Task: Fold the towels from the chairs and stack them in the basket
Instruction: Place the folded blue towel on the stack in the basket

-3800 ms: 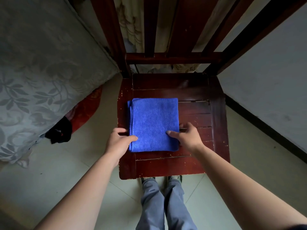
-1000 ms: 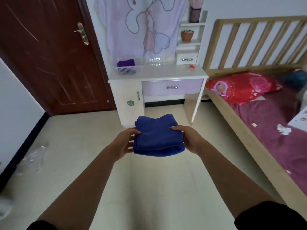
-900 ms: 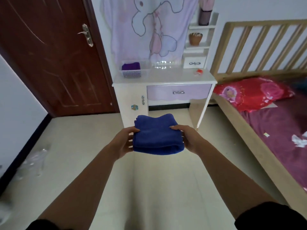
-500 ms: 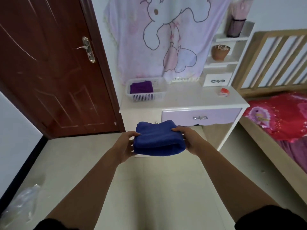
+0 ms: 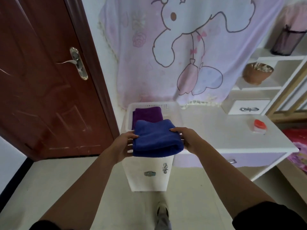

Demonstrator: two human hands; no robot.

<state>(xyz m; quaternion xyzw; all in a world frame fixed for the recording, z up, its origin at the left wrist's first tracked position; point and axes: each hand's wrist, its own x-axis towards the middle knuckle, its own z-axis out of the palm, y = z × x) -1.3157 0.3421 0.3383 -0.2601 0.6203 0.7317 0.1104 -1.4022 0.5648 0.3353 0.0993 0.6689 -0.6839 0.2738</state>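
Note:
I hold a folded blue towel (image 5: 157,140) flat between both hands, in the air over the near edge of a white plastic basket (image 5: 176,112). My left hand (image 5: 123,146) grips its left side and my right hand (image 5: 189,138) grips its right side. The basket stands on the left end of a white desk (image 5: 221,130). A folded purple towel (image 5: 147,114) lies inside the basket, its near part hidden behind the blue towel.
A dark red door (image 5: 46,77) is to the left of the desk. A pink cartoon cloth (image 5: 187,47) hangs behind the desk. On the desk lie a small red and white object (image 5: 259,124) and a small drawer unit (image 5: 249,108). My shoe (image 5: 162,209) is on the pale floor.
I picked the folded blue towel up from the chair and carried it across the room. Over the last second I have come up close to the desk and basket.

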